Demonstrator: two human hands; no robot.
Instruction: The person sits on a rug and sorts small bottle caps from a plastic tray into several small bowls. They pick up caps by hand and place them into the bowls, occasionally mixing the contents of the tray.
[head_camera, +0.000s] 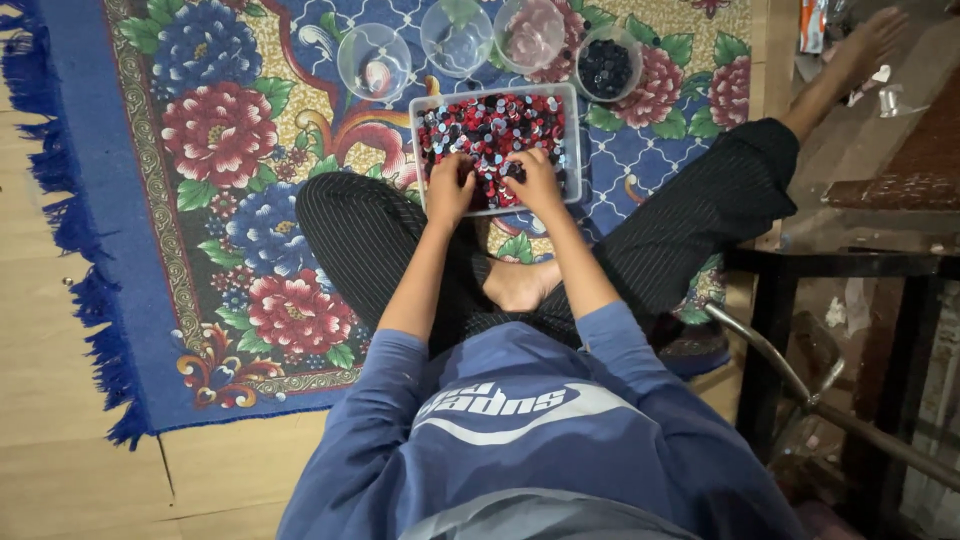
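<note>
A clear rectangular tray (573, 140) full of small red, dark blue and pale round pieces (495, 125) rests on the rug in front of my crossed legs. Both hands reach into its near side. My left hand (450, 186) lies on the pieces at the near left, fingers curled into them. At the near right, my right hand (535, 180) also has its fingers bent down among the pieces. What the fingers pinch is hidden.
Beyond the tray stand clear round bowls (373, 60), (456, 35), (528, 33); a fourth bowl (607, 65) holds dark blue pieces. A blue floral rug (220, 180) covers wooden floor. A dark table frame (790, 290) and metal bar (800, 385) are at right.
</note>
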